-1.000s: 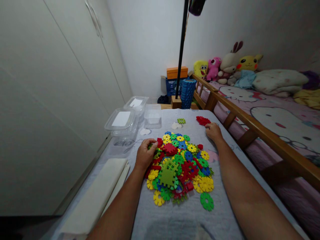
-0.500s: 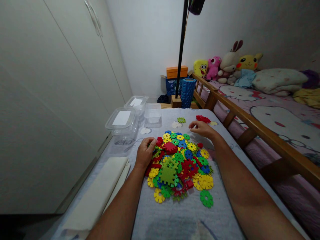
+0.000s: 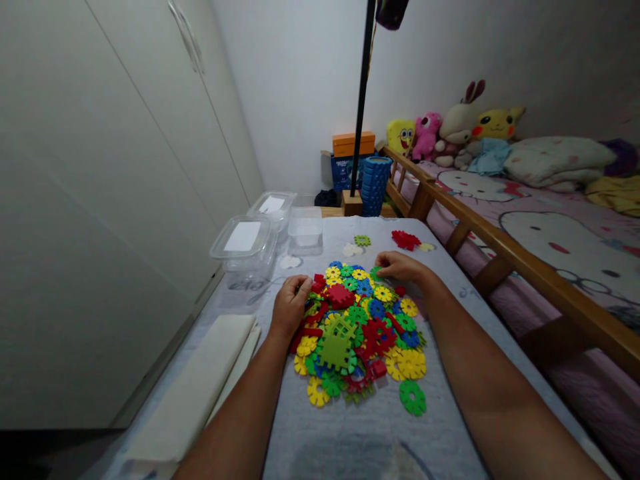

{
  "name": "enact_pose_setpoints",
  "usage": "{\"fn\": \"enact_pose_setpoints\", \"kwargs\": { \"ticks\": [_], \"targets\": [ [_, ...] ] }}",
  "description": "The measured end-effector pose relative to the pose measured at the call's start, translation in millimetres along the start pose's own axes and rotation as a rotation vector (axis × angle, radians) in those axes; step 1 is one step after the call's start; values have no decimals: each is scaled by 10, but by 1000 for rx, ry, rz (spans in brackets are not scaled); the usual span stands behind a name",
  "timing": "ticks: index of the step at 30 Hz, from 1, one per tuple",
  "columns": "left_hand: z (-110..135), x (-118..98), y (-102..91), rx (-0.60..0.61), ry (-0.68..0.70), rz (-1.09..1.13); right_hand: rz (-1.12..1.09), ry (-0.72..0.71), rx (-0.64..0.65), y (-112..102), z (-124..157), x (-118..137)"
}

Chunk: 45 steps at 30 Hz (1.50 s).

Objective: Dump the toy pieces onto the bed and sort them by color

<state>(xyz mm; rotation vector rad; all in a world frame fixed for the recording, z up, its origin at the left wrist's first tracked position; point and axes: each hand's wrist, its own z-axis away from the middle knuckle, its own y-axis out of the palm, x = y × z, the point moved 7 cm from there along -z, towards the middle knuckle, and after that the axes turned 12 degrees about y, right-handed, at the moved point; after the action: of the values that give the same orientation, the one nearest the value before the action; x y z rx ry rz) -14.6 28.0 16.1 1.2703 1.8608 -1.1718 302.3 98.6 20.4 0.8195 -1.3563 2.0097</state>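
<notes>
Down on the grey cloth (image 3: 350, 433), plants the left hand (image 3: 290, 307) at the left edge of the pile of toy gears (image 3: 365, 327), palm down, wrist straight, forearm running in from the lower left. Curls the fingers loosely toward a red piece (image 3: 319, 284) on the pile's rim, thumb tucked beside them; touches it, though cannot tell whether anything is actually gripped.

Stretches the right hand (image 3: 400, 267) in from the lower right, forearm lying along the pile's right side, wrist a little raised, knuckles up. Bends the fingertips down onto a green gear (image 3: 375, 272) at the far edge of the pile; cannot tell whether pinched or merely touched, since the fingers cover most of it. Sets the two hands well apart, with the far half of the heap between them.

Beyond the right hand, shows a small heap of red pieces (image 3: 406, 239), a light green gear (image 3: 363, 241) and some white pieces (image 3: 353, 251), all apart from the main pile. Shows a stray gear (image 3: 413, 397) just off the near edge, clear tubs (image 3: 245, 243) at the cloth's far left, and a wooden bed rail (image 3: 500, 248) along the right.
</notes>
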Motion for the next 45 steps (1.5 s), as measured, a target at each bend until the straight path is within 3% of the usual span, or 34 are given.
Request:
{"fn": "enact_pose_setpoints", "kwargs": {
  "ticks": [4, 9, 15, 19, 27, 31, 34, 36, 40, 45],
  "targets": [
    [2, 17, -2, -1, 3, -1, -160, 51, 15, 7, 15, -79],
    [4, 12, 2, -5, -4, 14, -276, 111, -75, -55, 62, -164],
    [-5, 17, 7, -19, -5, 25, -233, 237, -499, -582, 471, -568],
    [-6, 45, 11, -22, -16, 25, -145, 293, -685, -805, 769, -846],
    [-9, 77, 16, -12, -12, 13, 294, 346, -919, -617, 892, -890],
    [-16, 63, 14, -8, 0, 3, 309, 297, -1027, -589, 941, -840],
    [-16, 39, 4, -6, 7, -21, 225, 153, -960, -580, 961, -721],
    [-14, 29, 1, -1, 13, -34, 130, 76, -780, -513, 925, -626],
    [-7, 41, 1, -1, 12, -39, -36, 60, -358, -256, 839, -462],
    [-3, 52, 9, -1, 1, -23, -75, 80, -166, -99, 813, -370]
  ]
}}
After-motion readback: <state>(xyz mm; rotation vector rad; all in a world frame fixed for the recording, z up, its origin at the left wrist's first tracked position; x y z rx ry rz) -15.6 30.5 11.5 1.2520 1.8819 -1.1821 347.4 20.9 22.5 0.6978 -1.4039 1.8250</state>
